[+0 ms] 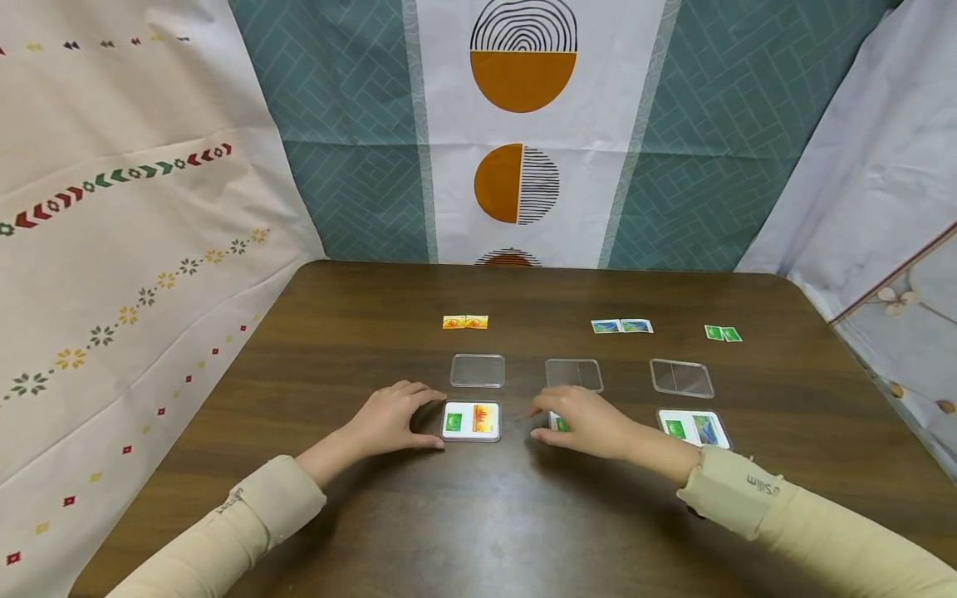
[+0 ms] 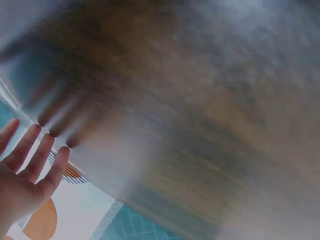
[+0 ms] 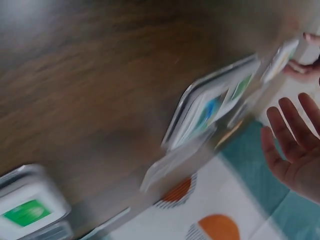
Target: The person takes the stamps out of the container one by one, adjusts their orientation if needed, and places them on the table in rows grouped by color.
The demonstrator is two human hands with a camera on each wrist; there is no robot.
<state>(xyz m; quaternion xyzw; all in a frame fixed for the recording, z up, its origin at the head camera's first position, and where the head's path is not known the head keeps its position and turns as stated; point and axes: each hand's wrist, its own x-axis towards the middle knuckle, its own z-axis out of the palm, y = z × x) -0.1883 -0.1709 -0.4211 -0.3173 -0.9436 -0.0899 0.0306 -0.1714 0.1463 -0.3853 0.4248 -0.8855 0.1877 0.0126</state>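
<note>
In the head view my left hand (image 1: 389, 419) is at the left end of a shallow clear case (image 1: 467, 421), thumb and fingers spread near its two corners. A white card in it bears a green picture and an orange one. My right hand (image 1: 586, 423) hovers over the middle case (image 1: 552, 420) and hides most of it. Its thumb and fingers are apart at that case's left side. In the right wrist view my right hand (image 3: 295, 145) has loose, spread fingers, and the middle case (image 3: 227, 102) shows blue and green pictures. The left wrist view has only my left hand's (image 2: 30, 170) spread fingers.
A third case (image 1: 694, 419) lies under my right forearm. Behind the cases are three clear lids: left (image 1: 478, 370), middle (image 1: 573, 374) and right (image 1: 682, 379). Farther back lie small picture pairs: orange (image 1: 465, 322), blue (image 1: 622, 326) and green (image 1: 723, 334). Curtains surround the brown table (image 1: 359, 332).
</note>
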